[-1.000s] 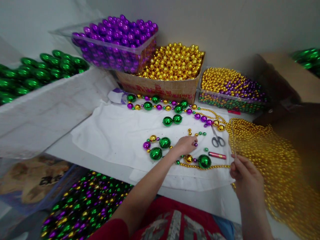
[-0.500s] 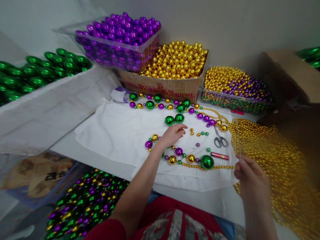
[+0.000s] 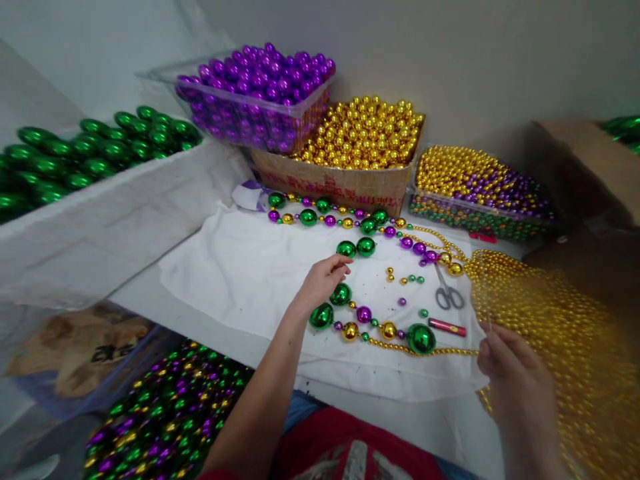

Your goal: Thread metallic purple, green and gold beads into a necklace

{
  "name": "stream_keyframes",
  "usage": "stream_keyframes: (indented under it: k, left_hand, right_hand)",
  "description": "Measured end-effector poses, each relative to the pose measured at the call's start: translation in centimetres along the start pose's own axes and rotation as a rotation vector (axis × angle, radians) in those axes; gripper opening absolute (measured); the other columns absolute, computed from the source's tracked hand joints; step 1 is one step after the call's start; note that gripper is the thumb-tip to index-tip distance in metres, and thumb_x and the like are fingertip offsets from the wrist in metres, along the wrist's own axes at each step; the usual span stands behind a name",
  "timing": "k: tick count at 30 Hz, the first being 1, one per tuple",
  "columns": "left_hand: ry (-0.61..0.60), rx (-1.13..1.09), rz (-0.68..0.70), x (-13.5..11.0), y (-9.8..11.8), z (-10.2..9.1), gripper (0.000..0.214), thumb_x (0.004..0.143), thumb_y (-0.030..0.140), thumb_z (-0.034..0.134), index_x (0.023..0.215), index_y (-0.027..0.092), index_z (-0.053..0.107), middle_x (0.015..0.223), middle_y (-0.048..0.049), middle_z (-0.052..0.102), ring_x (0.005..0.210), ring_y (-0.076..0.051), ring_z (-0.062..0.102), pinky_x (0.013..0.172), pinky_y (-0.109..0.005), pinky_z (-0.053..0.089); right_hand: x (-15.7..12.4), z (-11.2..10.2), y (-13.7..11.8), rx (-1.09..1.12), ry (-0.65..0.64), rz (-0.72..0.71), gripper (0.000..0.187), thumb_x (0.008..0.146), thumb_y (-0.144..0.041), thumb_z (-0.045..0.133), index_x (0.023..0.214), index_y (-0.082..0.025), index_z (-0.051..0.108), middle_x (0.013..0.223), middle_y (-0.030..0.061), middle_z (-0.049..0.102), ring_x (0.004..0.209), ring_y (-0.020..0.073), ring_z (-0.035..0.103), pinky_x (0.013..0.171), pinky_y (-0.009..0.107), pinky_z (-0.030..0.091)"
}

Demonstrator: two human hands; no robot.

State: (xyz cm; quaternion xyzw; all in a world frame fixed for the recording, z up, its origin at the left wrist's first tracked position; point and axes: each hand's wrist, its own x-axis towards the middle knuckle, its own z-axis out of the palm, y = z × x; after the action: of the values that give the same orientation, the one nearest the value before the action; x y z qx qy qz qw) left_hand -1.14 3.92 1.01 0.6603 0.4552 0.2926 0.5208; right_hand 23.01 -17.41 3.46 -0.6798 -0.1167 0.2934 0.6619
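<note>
A clear tub (image 3: 225,120) holds shiny purple balls (image 3: 265,67), a cardboard box (image 3: 335,183) gold ones (image 3: 365,130). The left hand (image 3: 323,280) is open; the right hand (image 3: 505,367) pinches thread (image 3: 486,293).

Red print on cardboard box (image 3: 340,185) too blurred to read; no other legible txt.

A brown box (image 3: 334,185) full of gold balls (image 3: 365,130) sits at the back of the counter. Left of the box is a clear tub of purple balls (image 3: 260,73). Farther left are big green balls (image 3: 100,143). Right of the box is a tray of small beads (image 3: 480,183). In front of the box, scissors (image 3: 449,293) and a red tube (image 3: 447,327) lie on a white cloth (image 3: 240,267).
</note>
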Motion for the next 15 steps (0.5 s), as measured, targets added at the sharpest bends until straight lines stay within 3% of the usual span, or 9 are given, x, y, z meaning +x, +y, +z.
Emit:
stream_keyframes:
  k: [8,15]
  left_hand:
    - [-0.087,0.209,0.073,-1.4,0.8,1.4,0.030,0.082,0.024,0.044,0.105,0.018,0.063,0.090,-0.0034,0.067,0.079,-0.015,0.059,0.069,-0.025,0.045]
    - [-0.164,0.314,0.095,-1.7,1.5,3.5,0.031,0.083,0.025,0.044,0.107,0.020,0.064,0.094,-0.0039,0.068,0.085,-0.017,0.060,0.073,-0.026,0.044]
  right_hand:
    - [0.2,-0.1,0.5,0.036,-0.042,-0.036,0.030,0.052,-0.042,0.081,0.070,-0.020,0.073,0.073,0.0096,0.064,0.054,0.0155,0.050,0.040,0.026,0.038]
    - [0.5,-0.6,0.4,-0.047,-0.085,-0.140,0.030,0.052,-0.048,0.080,0.067,-0.023,0.072,0.067,0.0077,0.062,0.052,0.0171,0.050,0.039,0.029,0.036]
